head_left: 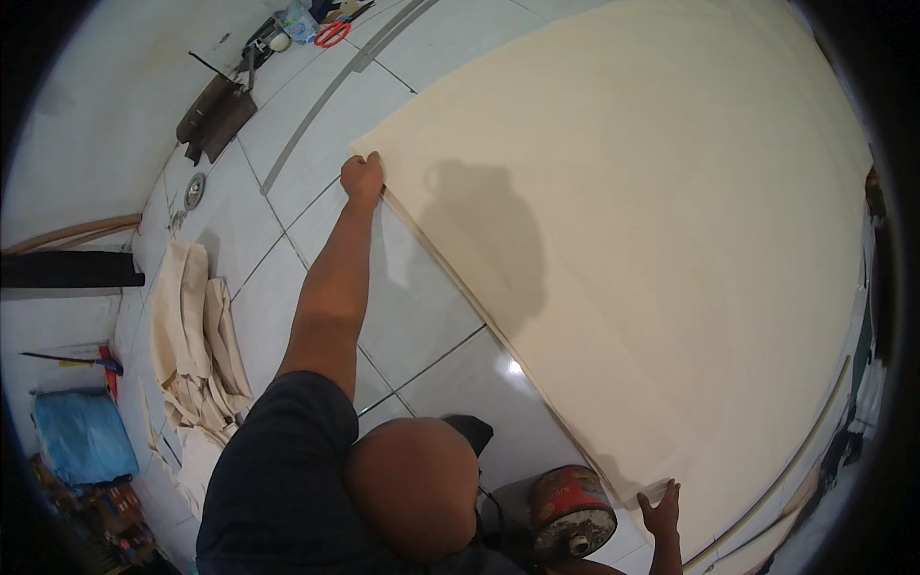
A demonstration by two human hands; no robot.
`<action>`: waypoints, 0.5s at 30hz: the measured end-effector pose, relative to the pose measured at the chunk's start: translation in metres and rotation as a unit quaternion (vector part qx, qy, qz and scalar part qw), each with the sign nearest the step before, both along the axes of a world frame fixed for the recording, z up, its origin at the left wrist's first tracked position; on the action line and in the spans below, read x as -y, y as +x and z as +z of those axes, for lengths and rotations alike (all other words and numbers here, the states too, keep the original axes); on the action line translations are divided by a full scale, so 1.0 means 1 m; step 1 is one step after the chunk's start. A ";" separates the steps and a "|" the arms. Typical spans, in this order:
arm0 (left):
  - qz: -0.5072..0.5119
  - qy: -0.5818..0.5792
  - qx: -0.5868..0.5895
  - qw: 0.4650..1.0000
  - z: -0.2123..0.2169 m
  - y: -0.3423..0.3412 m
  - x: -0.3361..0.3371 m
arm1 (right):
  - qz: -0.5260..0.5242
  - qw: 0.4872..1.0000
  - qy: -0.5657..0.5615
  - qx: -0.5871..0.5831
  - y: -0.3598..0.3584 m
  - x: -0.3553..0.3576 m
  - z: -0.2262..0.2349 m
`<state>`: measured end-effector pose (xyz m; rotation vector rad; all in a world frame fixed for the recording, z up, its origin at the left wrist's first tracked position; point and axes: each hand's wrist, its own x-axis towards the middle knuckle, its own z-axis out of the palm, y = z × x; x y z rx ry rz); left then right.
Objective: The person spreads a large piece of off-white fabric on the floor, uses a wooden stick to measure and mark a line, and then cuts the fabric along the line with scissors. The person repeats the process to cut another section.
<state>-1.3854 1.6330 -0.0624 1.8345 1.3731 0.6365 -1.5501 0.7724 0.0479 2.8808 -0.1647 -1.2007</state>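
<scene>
Two hands are on one big cream sheet (632,249) that covers the tiled floor (422,316) from the centre out to 3 o'clock. The left hand (362,178), at about 11 o'clock, is closed around the sheet's far corner. The right hand (663,511), near 5 o'clock, lies open with fingers spread, flat on the near corner. The edge between them looks slightly raised off the tiles — my judgement is that the sheet is mostly spread out, with this edge not yet settled. A red tin (573,511) stands just beside the right hand. Folded cloth (196,345) lies at 9 o'clock, red scissors (333,34) at 11.
</scene>
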 end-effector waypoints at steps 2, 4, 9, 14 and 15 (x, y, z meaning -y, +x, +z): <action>-0.015 0.042 -0.040 0.998 -0.001 -0.004 -0.002 | -0.006 1.000 0.004 0.003 0.001 -0.002 -0.002; -0.031 0.069 -0.072 0.995 0.006 0.000 0.008 | -0.011 1.000 0.001 0.006 -0.001 0.002 -0.001; -0.032 0.103 -0.133 0.985 0.016 0.003 0.015 | -0.024 1.000 0.004 0.005 0.000 -0.004 0.000; -0.056 0.006 -0.192 0.980 0.026 0.013 -0.003 | -0.025 0.999 0.014 0.023 -0.001 -0.009 -0.004; -0.048 0.003 -0.205 0.978 0.025 0.018 -0.002 | -0.032 0.999 0.014 0.020 0.001 -0.014 -0.002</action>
